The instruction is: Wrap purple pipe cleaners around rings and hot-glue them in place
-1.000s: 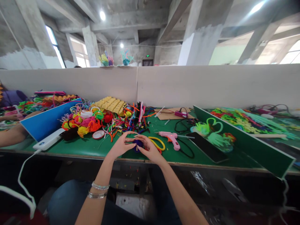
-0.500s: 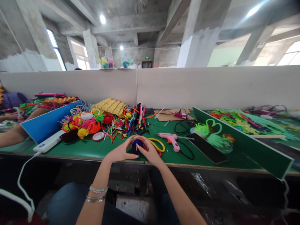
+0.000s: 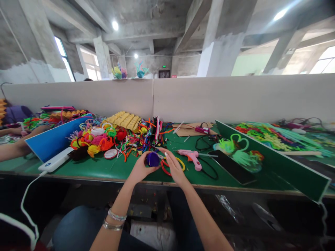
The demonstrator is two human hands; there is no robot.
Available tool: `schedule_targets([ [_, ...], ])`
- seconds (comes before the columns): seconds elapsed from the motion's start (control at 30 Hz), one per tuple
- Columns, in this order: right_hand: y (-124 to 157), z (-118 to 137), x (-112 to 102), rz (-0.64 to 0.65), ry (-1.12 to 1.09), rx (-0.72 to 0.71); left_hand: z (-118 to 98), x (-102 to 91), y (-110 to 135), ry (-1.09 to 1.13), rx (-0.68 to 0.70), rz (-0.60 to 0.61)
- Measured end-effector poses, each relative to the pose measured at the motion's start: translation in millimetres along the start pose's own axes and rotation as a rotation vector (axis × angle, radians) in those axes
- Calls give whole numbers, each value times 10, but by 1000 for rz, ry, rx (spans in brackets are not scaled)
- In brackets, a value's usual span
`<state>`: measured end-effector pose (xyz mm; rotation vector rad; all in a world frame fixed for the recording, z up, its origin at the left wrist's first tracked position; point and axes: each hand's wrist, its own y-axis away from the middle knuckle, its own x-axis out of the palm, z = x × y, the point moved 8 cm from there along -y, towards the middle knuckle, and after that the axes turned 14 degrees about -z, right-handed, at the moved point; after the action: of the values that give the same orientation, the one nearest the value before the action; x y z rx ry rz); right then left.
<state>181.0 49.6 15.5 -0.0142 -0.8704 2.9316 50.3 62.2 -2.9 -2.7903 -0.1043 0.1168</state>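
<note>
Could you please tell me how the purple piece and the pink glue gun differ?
The purple piece is rounded and compact, while the pink glue gun is longer, with a barrel and an angled handle. The purple piece is held in the left hand; the glue gun lies unheld on the green table. Both are in front of the pale partition.

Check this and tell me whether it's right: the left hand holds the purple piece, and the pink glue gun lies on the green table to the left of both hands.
The side is wrong: the head view shows the pink glue gun on the green table to the right of both the left hand and the right hand. The left hand does hold the purple piece.
</note>
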Motion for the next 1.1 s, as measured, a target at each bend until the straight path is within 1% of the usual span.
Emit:
schedule_targets([
  [0.1, -129, 131, -338, -106, 108, -86, -124, 31, 25, 295, -21, 55],
  [0.17, -207, 132, -646, -221, 274, -111, -194, 31, 49, 422, -40, 59],
  [0.23, -245, 82, -930, -310, 563, -113, -243, 32, 77, 493, -61, 63],
  [0.27, -246, 45, -1054, -341, 754, -99, -264, 34, 90, 516, -66, 71],
  [0.33, -209, -37, -1277, -397, 1171, -17, -293, 44, 108, 532, -63, 91],
  [0.4, -151, -99, -1407, -400, 1457, 71, -290, 47, 109, 526, -55, 95],
  [0.47, -107, -151, -1449, -364, 1580, 135, -249, 46, 95, 504, -56, 86],
  [0.53, -91, -198, -1440, -317, 1591, 176, -191, 45, 78, 476, -62, 77],
  [0.7, -104, -311, -1336, -213, 1511, 271, -83, 25, 53, 451, -74, 54],
  [0.83, -113, -322, -1286, -240, 1487, 312, -48, -2, 44, 439, -94, 27],
  [1.0, -101, -341, -1334, -225, 1364, 405, -102, -17, 37, 435, -71, 41],
  [1.07, -110, -291, -1372, -254, 1322, 406, -127, -29, 34, 450, -66, 35],
  [1.1, -121, -241, -1390, -290, 1309, 385, -135, -28, 33, 455, -67, 38],
])
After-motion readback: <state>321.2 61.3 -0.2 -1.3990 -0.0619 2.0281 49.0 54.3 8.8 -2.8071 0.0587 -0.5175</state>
